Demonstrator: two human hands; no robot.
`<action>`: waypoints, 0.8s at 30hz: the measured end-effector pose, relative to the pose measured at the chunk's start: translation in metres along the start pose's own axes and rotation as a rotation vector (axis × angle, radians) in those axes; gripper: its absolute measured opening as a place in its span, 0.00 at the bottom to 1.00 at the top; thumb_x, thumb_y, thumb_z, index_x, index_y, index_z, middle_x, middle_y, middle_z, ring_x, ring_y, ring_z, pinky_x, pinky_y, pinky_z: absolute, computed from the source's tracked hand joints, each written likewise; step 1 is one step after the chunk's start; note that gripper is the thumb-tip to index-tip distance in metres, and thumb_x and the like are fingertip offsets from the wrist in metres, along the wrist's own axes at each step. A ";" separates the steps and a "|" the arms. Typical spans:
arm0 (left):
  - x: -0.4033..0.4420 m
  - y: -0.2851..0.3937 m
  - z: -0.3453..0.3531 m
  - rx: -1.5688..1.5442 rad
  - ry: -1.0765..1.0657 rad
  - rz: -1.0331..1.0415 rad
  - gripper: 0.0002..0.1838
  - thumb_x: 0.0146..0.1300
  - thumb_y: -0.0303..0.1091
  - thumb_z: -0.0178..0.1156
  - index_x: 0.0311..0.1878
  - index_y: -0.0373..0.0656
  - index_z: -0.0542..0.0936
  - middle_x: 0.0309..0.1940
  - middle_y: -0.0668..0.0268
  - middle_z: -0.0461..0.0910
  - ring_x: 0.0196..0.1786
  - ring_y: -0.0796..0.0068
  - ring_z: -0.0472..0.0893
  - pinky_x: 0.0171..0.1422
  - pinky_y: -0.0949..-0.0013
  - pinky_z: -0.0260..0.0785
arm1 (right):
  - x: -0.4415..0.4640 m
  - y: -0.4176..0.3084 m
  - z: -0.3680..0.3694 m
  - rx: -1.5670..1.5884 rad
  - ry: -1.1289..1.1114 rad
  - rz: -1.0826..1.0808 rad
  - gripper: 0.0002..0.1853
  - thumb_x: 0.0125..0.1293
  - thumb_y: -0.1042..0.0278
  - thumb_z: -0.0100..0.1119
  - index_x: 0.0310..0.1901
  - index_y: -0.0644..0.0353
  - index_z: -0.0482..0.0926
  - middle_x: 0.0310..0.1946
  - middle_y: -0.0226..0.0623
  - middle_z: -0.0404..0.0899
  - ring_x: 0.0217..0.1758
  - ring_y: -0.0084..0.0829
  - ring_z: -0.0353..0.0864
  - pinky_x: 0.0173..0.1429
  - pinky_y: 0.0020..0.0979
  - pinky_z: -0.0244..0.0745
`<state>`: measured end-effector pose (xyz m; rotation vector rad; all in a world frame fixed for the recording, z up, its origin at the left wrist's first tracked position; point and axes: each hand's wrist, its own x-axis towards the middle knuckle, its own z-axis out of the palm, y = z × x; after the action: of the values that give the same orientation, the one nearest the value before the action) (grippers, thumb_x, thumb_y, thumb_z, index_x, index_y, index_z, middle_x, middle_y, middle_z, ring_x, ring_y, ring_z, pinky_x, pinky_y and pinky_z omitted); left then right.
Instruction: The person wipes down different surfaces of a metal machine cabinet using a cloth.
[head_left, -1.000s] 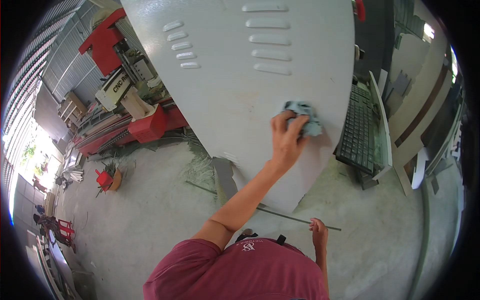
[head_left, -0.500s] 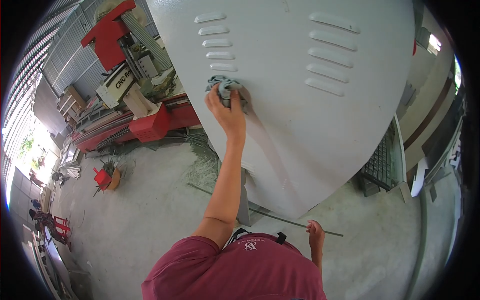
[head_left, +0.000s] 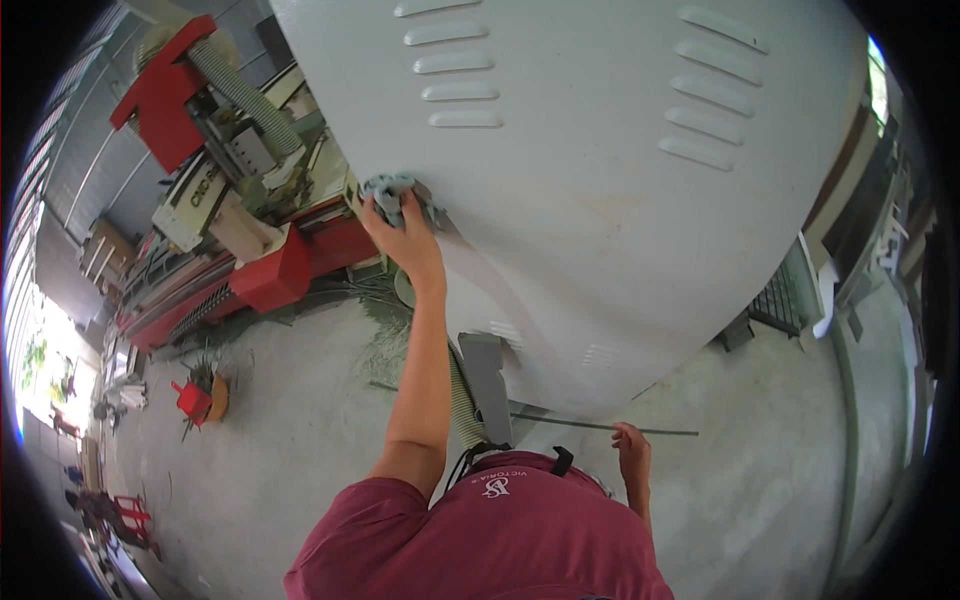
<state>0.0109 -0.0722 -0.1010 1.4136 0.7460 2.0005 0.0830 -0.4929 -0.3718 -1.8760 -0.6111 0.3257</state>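
A crumpled grey-green cloth (head_left: 388, 190) is gripped in my left hand (head_left: 405, 235), which presses it against the left edge of a large pale grey metal panel (head_left: 560, 190). Rows of raised louvre slots run across the panel above the hand. Down at my right side, my right hand (head_left: 631, 447) hangs away from the panel, its fingers loosely bent and slightly apart, with nothing seen in them. A thin dark rod (head_left: 665, 432) passes behind that hand, near the floor.
A red and cream CNC machine (head_left: 270, 275) with a ribbed hose stands at left. On the floor are a red dustpan (head_left: 192, 402) and a basket (head_left: 218, 398). A keyboard (head_left: 777, 300) shows beyond the panel at right. Another person (head_left: 105, 515) is far off at lower left.
My left hand has carried the cloth leftward across the panel to its left edge. The view has shifted. My right hand has stayed low at my side.
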 end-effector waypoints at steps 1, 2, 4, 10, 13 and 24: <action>-0.012 0.008 0.000 -0.013 -0.023 -0.004 0.24 0.64 0.32 0.61 0.59 0.33 0.67 0.54 0.53 0.67 0.55 0.59 0.69 0.63 0.62 0.59 | -0.002 -0.004 0.006 0.004 0.023 0.014 0.13 0.66 0.77 0.45 0.46 0.61 0.80 0.29 0.38 0.80 0.29 0.28 0.81 0.36 0.29 0.76; -0.025 0.017 0.002 -0.077 -0.080 -0.044 0.24 0.62 0.31 0.63 0.59 0.33 0.67 0.54 0.53 0.67 0.56 0.58 0.69 0.63 0.61 0.59 | -0.003 -0.008 0.012 -0.013 0.013 0.010 0.12 0.67 0.77 0.46 0.46 0.61 0.80 0.29 0.38 0.80 0.29 0.27 0.81 0.36 0.28 0.76; -0.045 0.037 0.011 -0.146 -0.155 -0.102 0.25 0.60 0.29 0.64 0.59 0.34 0.68 0.54 0.53 0.67 0.56 0.57 0.68 0.63 0.60 0.59 | -0.006 -0.014 0.021 -0.036 0.017 0.026 0.12 0.67 0.77 0.46 0.46 0.62 0.80 0.29 0.38 0.80 0.29 0.26 0.81 0.35 0.27 0.76; -0.081 0.087 0.032 0.071 -0.545 0.370 0.24 0.54 0.27 0.65 0.55 0.39 0.72 0.51 0.55 0.69 0.58 0.58 0.68 0.63 0.61 0.59 | -0.011 -0.022 0.029 -0.033 0.006 0.010 0.13 0.66 0.78 0.46 0.46 0.61 0.80 0.30 0.38 0.80 0.29 0.27 0.81 0.36 0.28 0.76; -0.063 0.073 0.035 0.055 -0.379 0.266 0.22 0.53 0.24 0.66 0.52 0.37 0.73 0.52 0.55 0.68 0.58 0.56 0.67 0.60 0.59 0.62 | -0.007 -0.024 0.012 -0.077 0.008 0.013 0.13 0.65 0.79 0.46 0.46 0.61 0.80 0.30 0.37 0.81 0.29 0.27 0.81 0.36 0.27 0.76; -0.160 0.108 0.075 -0.006 -0.652 0.331 0.30 0.45 0.20 0.65 0.57 0.42 0.75 0.53 0.56 0.69 0.63 0.55 0.63 0.66 0.55 0.56 | -0.029 -0.013 -0.024 -0.083 0.104 0.210 0.13 0.65 0.78 0.46 0.45 0.61 0.81 0.30 0.36 0.81 0.30 0.26 0.81 0.39 0.27 0.76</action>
<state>0.1118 -0.2532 -0.1026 2.1297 0.2233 1.5831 0.0671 -0.5243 -0.3525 -2.0283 -0.3626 0.3407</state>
